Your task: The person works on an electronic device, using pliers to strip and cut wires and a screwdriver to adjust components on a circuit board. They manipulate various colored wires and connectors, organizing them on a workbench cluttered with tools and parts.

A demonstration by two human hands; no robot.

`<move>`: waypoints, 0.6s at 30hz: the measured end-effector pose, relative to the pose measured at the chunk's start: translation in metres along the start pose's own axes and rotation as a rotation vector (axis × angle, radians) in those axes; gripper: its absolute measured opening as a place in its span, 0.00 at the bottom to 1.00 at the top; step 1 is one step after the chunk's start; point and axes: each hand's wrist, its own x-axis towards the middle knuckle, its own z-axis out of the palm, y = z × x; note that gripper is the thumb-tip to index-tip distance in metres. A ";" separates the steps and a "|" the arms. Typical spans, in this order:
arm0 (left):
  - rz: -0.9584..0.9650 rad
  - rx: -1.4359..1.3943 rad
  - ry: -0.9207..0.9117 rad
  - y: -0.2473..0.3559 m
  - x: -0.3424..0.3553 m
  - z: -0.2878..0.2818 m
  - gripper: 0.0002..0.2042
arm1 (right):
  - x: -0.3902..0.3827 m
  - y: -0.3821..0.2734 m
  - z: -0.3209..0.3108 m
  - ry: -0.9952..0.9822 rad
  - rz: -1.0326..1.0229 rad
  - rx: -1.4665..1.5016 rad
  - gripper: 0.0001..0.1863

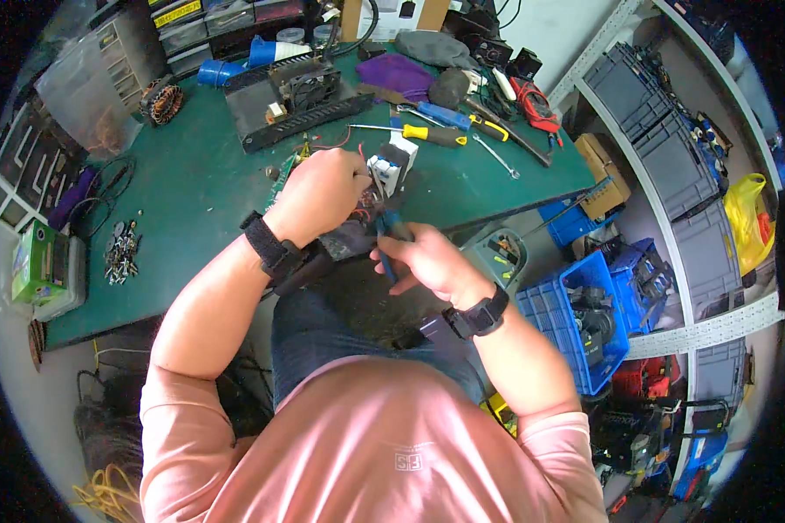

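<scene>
My left hand [327, 190] is closed over the front edge of the green workbench [201, 179], and its fingertips hide whatever they pinch. Blue-handled pliers [386, 259] are gripped in my right hand [432, 261], their upper end blurred beside the left fingers. Between the two hands lies a small jumble of reddish wires and parts [368, 206], partly covered. A dark part [349, 240] sits just below it at the bench edge. Right behind the fingers stands a white, box-shaped component [394, 164]. Part of a green circuit board [281, 180] shows left of my left hand.
A black metal housing [262, 118] stands farther back. To its right lie a yellow-handled screwdriver [423, 133], a wrench [497, 159] and red cables [536, 105]. Loose screws [124, 253] are heaped at left. Blue crates [576, 322] and shelving [663, 200] stand at right.
</scene>
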 end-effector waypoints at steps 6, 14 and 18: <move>0.070 -0.012 -0.026 0.004 -0.005 -0.002 0.08 | 0.002 -0.010 -0.016 -0.115 0.105 0.083 0.16; 0.332 0.192 0.123 0.007 -0.026 0.012 0.04 | 0.002 -0.019 -0.015 -0.130 0.181 0.085 0.16; 0.353 0.186 0.123 0.003 -0.029 0.014 0.04 | 0.002 -0.023 -0.016 -0.126 0.223 0.043 0.18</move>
